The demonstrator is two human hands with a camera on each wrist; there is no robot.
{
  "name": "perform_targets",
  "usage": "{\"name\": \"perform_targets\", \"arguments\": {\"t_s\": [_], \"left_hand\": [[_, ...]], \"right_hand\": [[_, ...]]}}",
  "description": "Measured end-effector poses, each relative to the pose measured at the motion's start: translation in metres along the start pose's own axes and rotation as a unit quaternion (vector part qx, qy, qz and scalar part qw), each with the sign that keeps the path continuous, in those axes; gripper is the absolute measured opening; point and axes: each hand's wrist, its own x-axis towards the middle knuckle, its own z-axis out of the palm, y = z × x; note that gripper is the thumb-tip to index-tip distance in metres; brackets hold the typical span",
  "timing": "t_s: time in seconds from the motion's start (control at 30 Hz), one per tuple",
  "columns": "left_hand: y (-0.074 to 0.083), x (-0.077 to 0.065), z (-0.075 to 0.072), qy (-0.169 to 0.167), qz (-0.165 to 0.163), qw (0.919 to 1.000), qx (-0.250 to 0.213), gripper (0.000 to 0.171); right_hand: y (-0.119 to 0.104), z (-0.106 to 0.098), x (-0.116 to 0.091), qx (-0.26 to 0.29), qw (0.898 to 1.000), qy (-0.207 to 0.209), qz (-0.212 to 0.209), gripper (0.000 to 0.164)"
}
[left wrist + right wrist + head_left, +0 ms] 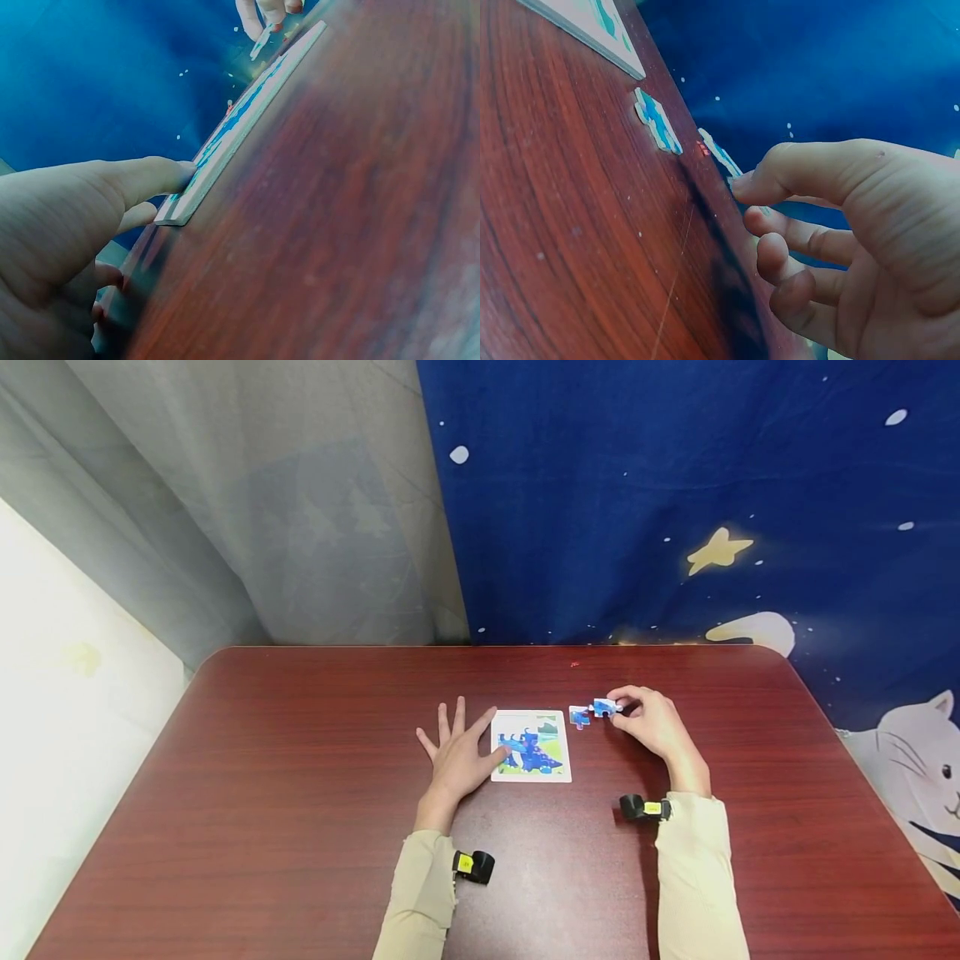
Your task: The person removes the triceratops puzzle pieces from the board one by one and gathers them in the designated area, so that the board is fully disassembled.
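A square puzzle board (531, 778) with a white border and a blue dinosaur picture lies on the table. My left hand (459, 764) rests at its left side, thumb on the picture and the other fingers spread beyond the edge. In the left wrist view the thumb (169, 176) presses on the board's near corner. My right hand (656, 727) pinches a blue and white jigsaw piece (604, 707) between thumb and fingers, raised over the table in the right wrist view. Another jigsaw piece (656, 120) lies flat between the board and that hand.
The reddish-brown wooden table (300, 810) has rounded far corners. Near its back edge is a small red mark (574, 664). Behind stand a grey curtain (322, 527) and a blue curtain (600, 510) with stars. Each wrist wears a black camera strap.
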Motion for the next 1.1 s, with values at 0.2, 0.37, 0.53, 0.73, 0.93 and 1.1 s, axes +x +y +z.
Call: {"name": "perform_targets", "arguments": {"t_s": [0.2,0.37,0.53,0.73,0.93,1.1], "left_hand": [[0.000,0.000,0.000,-0.002,-0.001,1.0000,-0.001,0.066],[0.000,0.000,0.000,-0.003,-0.002,1.0000,0.000,0.066],[0.000,0.000,0.000,-0.004,-0.003,1.0000,0.002,0.066],[0.001,0.000,0.000,-0.008,-0.007,0.9999,0.003,0.066],[0.000,0.000,0.000,-0.007,-0.004,1.0000,0.000,0.066],[0.001,0.000,-0.001,-0.011,-0.007,0.9999,-0.001,0.066]], "right_hand": [[0.003,0.000,-0.002,0.004,1.000,-0.004,0.007,0.030],[0.004,0.001,-0.002,0.001,1.000,-0.007,0.007,0.029],[0.005,0.002,-0.002,-0.007,1.000,-0.004,0.001,0.029],[0.007,0.004,-0.003,-0.005,1.000,0.005,-0.010,0.028],[0.010,0.007,-0.002,-0.006,1.000,-0.003,0.001,0.029],[0.012,0.008,-0.001,-0.006,1.000,-0.012,0.012,0.030]]}}
